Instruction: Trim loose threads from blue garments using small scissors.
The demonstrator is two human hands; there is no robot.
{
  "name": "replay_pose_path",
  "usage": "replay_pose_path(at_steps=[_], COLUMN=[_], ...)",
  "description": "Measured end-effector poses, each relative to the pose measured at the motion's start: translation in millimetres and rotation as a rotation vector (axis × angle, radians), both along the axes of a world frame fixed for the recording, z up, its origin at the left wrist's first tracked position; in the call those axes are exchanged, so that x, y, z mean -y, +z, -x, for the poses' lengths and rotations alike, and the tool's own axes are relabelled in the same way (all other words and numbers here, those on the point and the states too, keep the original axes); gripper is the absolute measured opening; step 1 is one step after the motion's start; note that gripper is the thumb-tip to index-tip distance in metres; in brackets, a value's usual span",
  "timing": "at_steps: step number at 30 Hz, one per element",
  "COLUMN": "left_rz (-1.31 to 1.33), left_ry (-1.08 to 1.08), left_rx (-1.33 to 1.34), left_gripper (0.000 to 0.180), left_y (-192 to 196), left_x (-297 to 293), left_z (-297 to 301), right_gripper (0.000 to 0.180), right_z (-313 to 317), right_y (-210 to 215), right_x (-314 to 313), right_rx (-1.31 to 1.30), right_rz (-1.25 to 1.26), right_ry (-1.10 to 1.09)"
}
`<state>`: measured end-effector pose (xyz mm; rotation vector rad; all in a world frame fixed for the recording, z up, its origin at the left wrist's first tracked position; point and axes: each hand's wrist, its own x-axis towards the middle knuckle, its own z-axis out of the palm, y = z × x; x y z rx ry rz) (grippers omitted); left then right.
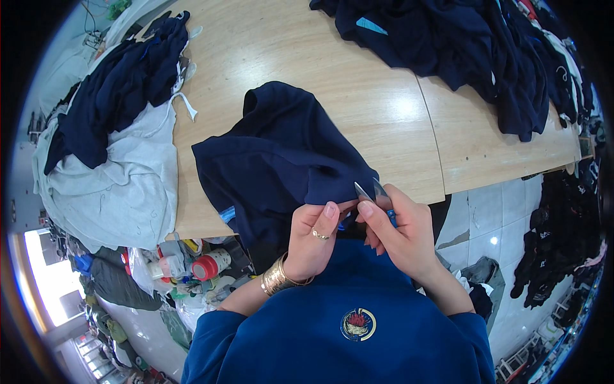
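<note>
A navy garment (275, 144) lies bunched on the table in front of me, its near edge drawn up to my hands. My left hand (311, 235), with a ring and a wide gold bracelet, pinches that edge between thumb and fingers. Beside it, my right hand (398, 225) is closed around small thread snips (363, 191). Their two pointed metal blades stick out past the thumb, spread apart at the garment's edge. A bit of blue handle shows below the fingers. Light blue trim (227, 214) is visible at the garment's lower left. Whether the blades touch the cloth, I cannot tell.
The pale wooden table (236, 51) has a seam on its right side. More navy clothing (441, 45) is heaped at the far right. Another navy piece (121, 89) rests on pale grey cloth (121, 185) at left. Below the table's left edge stands a red-lidded container (206, 267).
</note>
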<state>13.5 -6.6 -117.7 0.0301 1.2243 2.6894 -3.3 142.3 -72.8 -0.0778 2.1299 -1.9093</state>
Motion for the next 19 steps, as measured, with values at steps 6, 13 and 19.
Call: replay_pose_path(at_steps=[6,13,19], left_rz=[0.165,0.25,0.292], left_ry=[0.187,0.278,0.192], left_rx=[0.052,-0.069,0.045], left_gripper=[0.023,0.012,0.012], left_y=[7.7,14.1,16.5], left_x=[-5.9,-11.8,-9.9], left_z=[6.1,9.1,6.8], right_gripper=[0.024,0.022,0.021], right_z=[-1.1,-5.0,-4.6], right_y=[0.2,-10.8,-4.7], right_x=[1.3,2.4,1.0], right_rx=[-0.014,-0.294,0.026], right_rz=[-0.043,-0.176,0.134], right_ry=[0.012,-0.04,-0.019])
